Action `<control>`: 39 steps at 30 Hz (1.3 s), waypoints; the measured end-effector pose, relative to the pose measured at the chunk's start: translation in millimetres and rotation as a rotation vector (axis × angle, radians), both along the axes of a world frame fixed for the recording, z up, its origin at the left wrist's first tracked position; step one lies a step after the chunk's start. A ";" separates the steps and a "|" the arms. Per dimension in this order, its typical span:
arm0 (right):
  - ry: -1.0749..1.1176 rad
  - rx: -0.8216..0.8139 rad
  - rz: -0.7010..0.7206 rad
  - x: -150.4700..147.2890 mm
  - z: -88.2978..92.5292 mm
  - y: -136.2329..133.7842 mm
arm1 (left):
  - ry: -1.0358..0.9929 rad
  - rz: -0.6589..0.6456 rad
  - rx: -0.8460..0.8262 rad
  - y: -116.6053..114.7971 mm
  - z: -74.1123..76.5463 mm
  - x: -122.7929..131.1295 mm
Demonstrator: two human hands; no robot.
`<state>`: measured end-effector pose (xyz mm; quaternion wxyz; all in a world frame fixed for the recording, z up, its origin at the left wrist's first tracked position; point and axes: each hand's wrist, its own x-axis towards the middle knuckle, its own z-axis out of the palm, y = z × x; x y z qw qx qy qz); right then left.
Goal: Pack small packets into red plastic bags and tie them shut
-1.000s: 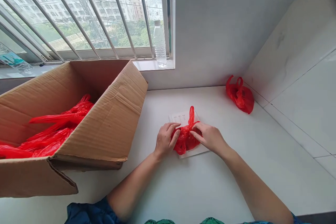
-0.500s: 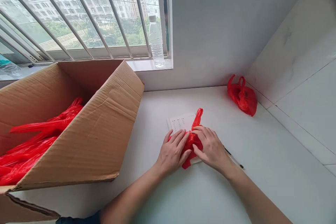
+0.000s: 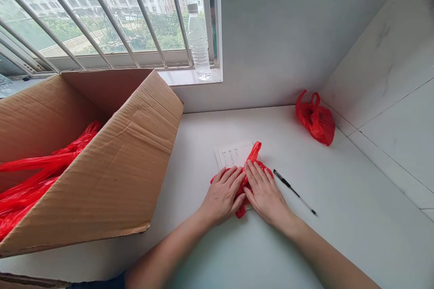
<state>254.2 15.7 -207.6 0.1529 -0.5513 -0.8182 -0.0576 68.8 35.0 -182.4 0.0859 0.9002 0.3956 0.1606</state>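
Observation:
A knotted red plastic bag [image 3: 241, 184] lies on a sheet of paper with handwriting [image 3: 233, 153], on the white table [image 3: 251, 253]. My left hand [image 3: 224, 192] rests palm down on the bag's left part, its fingers stretched out. On the right part of the bag my right hand [image 3: 266, 189] lies flat, fingers extended. One loop of the bag sticks up past the fingertips. Both hands cover much of the bag, and the paper's lower part is mostly hidden. A black pen [image 3: 294, 192] lies just right of my right hand.
On the left stands an open cardboard box [image 3: 111, 167] holding red plastic bags [image 3: 50, 167]. Another tied red bag [image 3: 316, 119] sits at the back right by the wall. A clear bottle [image 3: 199, 45] stands on the windowsill [image 3: 176, 77].
My right hand has flattened onto the bag, its fingers now straighter. The bag spreads wider to both sides, and the pen is now fully visible. The view has shifted slightly.

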 end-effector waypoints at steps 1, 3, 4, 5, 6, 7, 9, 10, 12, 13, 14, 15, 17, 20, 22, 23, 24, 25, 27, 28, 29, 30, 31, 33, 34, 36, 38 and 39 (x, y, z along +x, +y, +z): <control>0.004 -0.003 0.000 0.1 0.2 -0.1 | 0.000 -0.003 -0.001 0.2 0.3 -0.2; 0.011 -0.011 0.002 0.7 1.2 -0.6 | 0.002 -0.009 -0.005 0.3 1.0 -0.9; 0.013 -0.016 0.004 1.1 2.0 -1.0 | 0.003 -0.015 -0.008 0.2 1.5 -1.2; 0.014 -0.019 0.003 1.4 3.1 -1.4 | 0.003 -0.021 -0.010 0.1 1.9 -1.5; 0.013 -0.020 -0.001 1.5 4.3 -1.9 | 0.001 -0.028 -0.011 -0.1 2.2 -1.7; 0.010 -0.018 -0.007 1.4 5.6 -2.4 | -0.002 -0.035 -0.011 -0.2 2.4 -1.8; 0.002 -0.008 -0.019 0.4 7.6 -3.3 | -0.009 -0.038 -0.011 -0.5 2.3 -1.6; -0.002 -0.002 -0.022 -0.4 8.2 -3.6 | -0.010 -0.034 -0.011 -0.6 2.0 -1.3; -0.007 -0.001 -0.023 -2.3 7.8 -4.2 | -0.009 -0.020 -0.014 -0.6 1.2 -0.7; -0.008 -0.005 -0.024 -3.2 6.9 -4.5 | -0.009 -0.013 -0.015 -0.6 0.8 -0.4; -0.009 -0.010 -0.027 -3.9 5.8 -4.8 | -0.008 -0.008 -0.016 -0.6 0.4 -0.2; -0.010 -0.015 -0.030 -4.3 4.5 -5.1 | -0.006 -0.006 -0.017 -0.5 0.1 0.0; -0.011 -0.020 -0.036 -4.4 2.0 -5.5 | -0.001 -0.007 -0.023 -0.3 0.1 0.4; -0.013 -0.021 -0.038 -3.4 -0.4 -5.5 | 0.006 -0.011 -0.038 0.2 0.9 0.6; -0.010 -0.022 -0.037 -2.8 -0.8 -5.1 | 0.006 -0.012 -0.045 0.6 1.7 0.6; -0.007 -0.022 -0.037 -2.6 -0.8 -4.9 | 0.006 -0.013 -0.047 0.8 2.0 0.5; -0.004 -0.022 -0.037 -2.6 -0.7 -4.7 | 0.005 -0.014 -0.048 0.9 2.2 0.3; -0.002 -0.023 -0.037 -2.7 -0.5 -4.5 | 0.004 -0.014 -0.049 1.0 2.3 0.2; -0.002 -0.026 -0.038 -2.9 -0.2 -4.4 | 0.000 -0.011 -0.049 0.9 2.3 -0.1; -0.003 -0.028 -0.039 -3.1 -0.2 -4.4 | 0.000 -0.010 -0.048 0.7 2.2 -0.1; -0.004 -0.031 -0.040 -3.1 -0.2 -4.5 | 0.001 -0.010 -0.048 0.6 2.1 0.0; -0.003 -0.034 -0.041 -3.1 -0.3 -4.5 | 0.002 -0.010 -0.046 0.5 2.1 0.1; -0.001 -0.037 -0.042 -3.1 -0.3 -4.5 | 0.004 -0.010 -0.044 0.4 2.0 0.4; 0.003 -0.041 -0.042 -3.0 -0.3 -4.5 | 0.009 -0.012 -0.041 0.5 1.9 0.9; 0.005 -0.040 -0.040 -2.9 -0.1 -4.5 | 0.011 -0.011 -0.042 0.6 1.8 1.1; 0.006 -0.034 -0.038 -2.8 0.5 -4.4 | 0.016 -0.011 -0.043 0.9 1.5 1.2; 0.002 -0.030 -0.035 -2.7 1.4 -4.3 | 0.022 -0.010 -0.043 1.0 1.0 1.1; -0.002 -0.030 -0.035 -2.7 1.7 -4.2 | 0.023 -0.008 -0.043 0.9 0.8 1.0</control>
